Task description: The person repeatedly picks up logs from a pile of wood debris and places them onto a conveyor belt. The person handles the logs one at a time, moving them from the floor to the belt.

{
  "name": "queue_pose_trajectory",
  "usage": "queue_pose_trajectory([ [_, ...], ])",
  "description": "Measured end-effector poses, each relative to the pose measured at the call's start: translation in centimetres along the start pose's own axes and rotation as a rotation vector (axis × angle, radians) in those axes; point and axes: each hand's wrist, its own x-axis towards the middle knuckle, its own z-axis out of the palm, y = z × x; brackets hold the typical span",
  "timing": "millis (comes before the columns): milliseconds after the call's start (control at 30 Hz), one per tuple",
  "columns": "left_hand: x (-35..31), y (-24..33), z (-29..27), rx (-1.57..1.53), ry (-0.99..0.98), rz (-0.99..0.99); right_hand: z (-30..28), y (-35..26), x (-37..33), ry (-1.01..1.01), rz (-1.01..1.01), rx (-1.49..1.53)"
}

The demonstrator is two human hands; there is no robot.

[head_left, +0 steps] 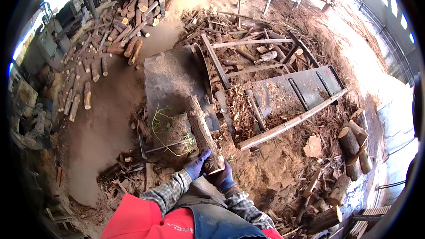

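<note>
Both my gloved hands grip the near end of a long bark-covered log (201, 128). My left hand (197, 164) wraps its left side, and my right hand (223, 178) is under and around the right side of the cut end. The log points away from me, its far end over a dark metal table (166, 75). Beside the log, a thin curved blade (202, 68) stands upright at the table's right edge. A green leafy vine (156, 121) lies on the table's near part, left of the log.
To the right is a slatted metal bed with a wooden rail (292, 119), strewn with chips. Cut logs (349, 141) stand and lie at the right. A large log pile (128, 31) lies far left. Bark scraps and sawdust cover the ground around me. Machinery (46, 40) stands left.
</note>
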Motion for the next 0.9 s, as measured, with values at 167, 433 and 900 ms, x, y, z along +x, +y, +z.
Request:
queue_pose_trajectory([
  [167,1.7,2.9,4.4,0.352,0.241,0.269,6.4,-6.3,-4.8,0.097,-0.148,-1.030],
  [433,10.8,7.1,2.0,0.664,0.409,0.198,5.2,-8.1,4.9,0.146,-0.261,-0.811],
  [900,16.2,16.1,0.0,0.427,0.222,0.087,12.6,-10.9,7.9,0.079,-0.463,-1.012],
])
